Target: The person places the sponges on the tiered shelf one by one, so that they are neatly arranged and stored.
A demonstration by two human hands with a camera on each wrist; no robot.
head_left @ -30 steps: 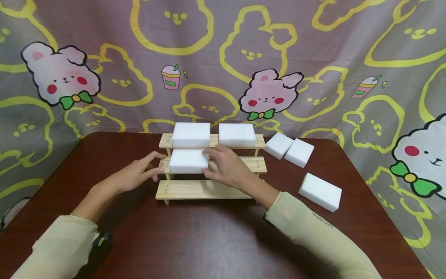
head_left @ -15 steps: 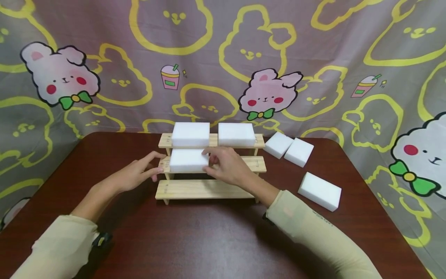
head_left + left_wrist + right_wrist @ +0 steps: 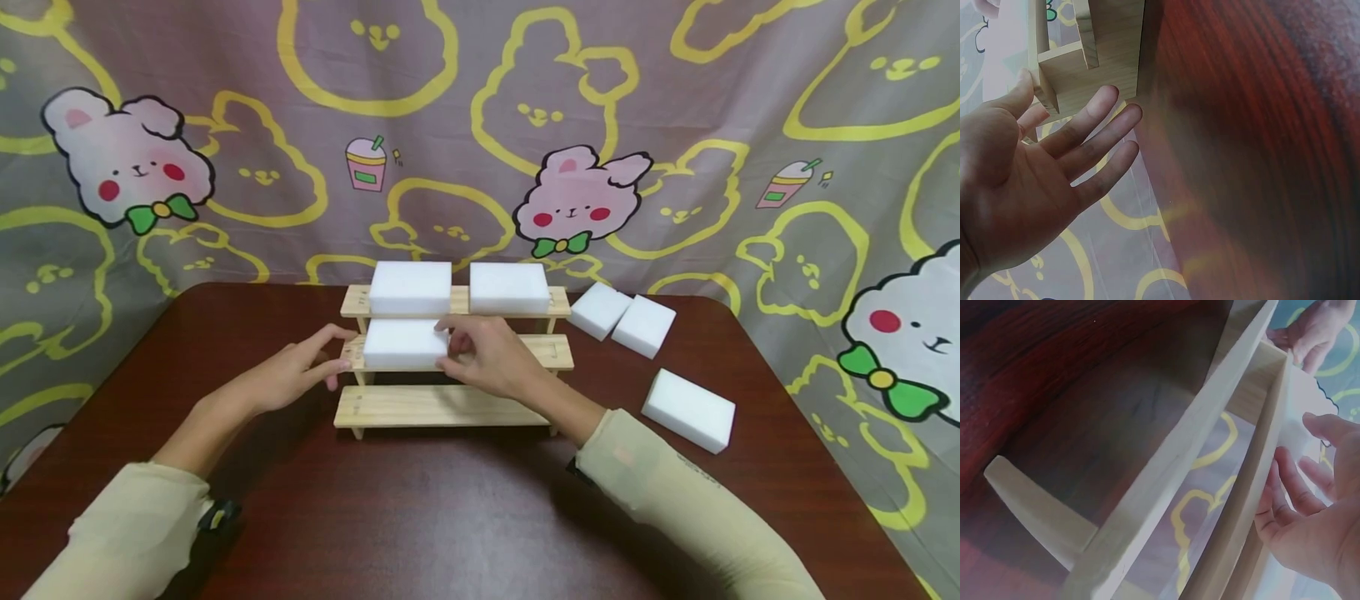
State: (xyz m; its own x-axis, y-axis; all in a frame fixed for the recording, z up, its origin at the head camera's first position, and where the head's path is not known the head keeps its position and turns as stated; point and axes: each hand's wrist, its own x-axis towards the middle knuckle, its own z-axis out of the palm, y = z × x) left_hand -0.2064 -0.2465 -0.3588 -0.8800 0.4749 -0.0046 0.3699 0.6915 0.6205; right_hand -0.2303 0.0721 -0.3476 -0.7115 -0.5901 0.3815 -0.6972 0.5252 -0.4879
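A three-step wooden stand [image 3: 442, 407] stands on the dark table. On its middle shelf, toward the left, lies a white foam block [image 3: 405, 340]. My right hand [image 3: 491, 354] holds this block at its right end, thumb at the front corner and index finger at the back. My left hand [image 3: 288, 375] is at the left end of the middle shelf, thumb and index fingertips against the wood. In the left wrist view, the other fingers of the left hand [image 3: 1041, 162] are spread and fairly straight. Part of the block's right end is hidden behind the right fingers.
Two more white blocks, a left one [image 3: 411, 286] and a right one [image 3: 510, 287], sit on the top shelf. Right of the stand, a pair of blocks [image 3: 643, 325] and a single block [image 3: 688, 410] lie on the table [image 3: 450, 517]. A patterned curtain [image 3: 450, 125] hangs behind.
Almost nothing differs. The right hand and the middle-shelf block keep nearly the same place, and the left hand stays at the shelf's end.
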